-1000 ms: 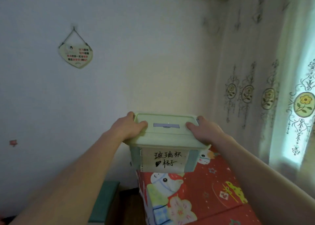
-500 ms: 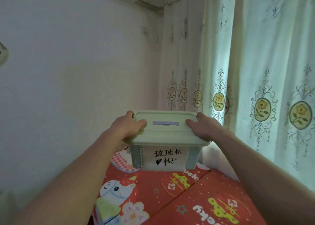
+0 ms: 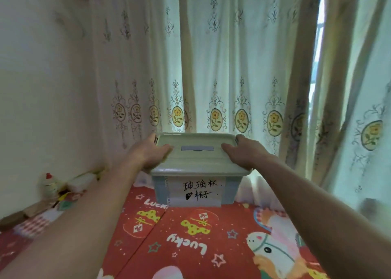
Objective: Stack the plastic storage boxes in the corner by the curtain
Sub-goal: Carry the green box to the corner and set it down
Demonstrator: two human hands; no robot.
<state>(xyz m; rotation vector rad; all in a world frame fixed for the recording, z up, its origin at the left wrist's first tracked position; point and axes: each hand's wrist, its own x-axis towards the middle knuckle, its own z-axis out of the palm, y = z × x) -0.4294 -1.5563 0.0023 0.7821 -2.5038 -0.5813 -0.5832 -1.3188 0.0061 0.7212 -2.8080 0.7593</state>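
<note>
Both hands grip one box point(image 3: 195, 170) by its lid: the left hand point(image 3: 148, 152) curls over the lid's left edge, the right hand point(image 3: 243, 152) over its right edge, thumbs lying on top. The pale green box, with a handwritten white label point(image 3: 195, 192) on its near side, is just in front of the curtain point(image 3: 211, 67), above a red mat point(image 3: 190, 236). Blurred clutter point(image 3: 55, 192) lies left of the box by the wall point(image 3: 42, 88).

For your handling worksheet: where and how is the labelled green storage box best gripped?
Grip the storage box under its overhanging lid rim at both short ends, coming from left and right, as the left hand and right hand do; the wide body suits two hands.
</note>
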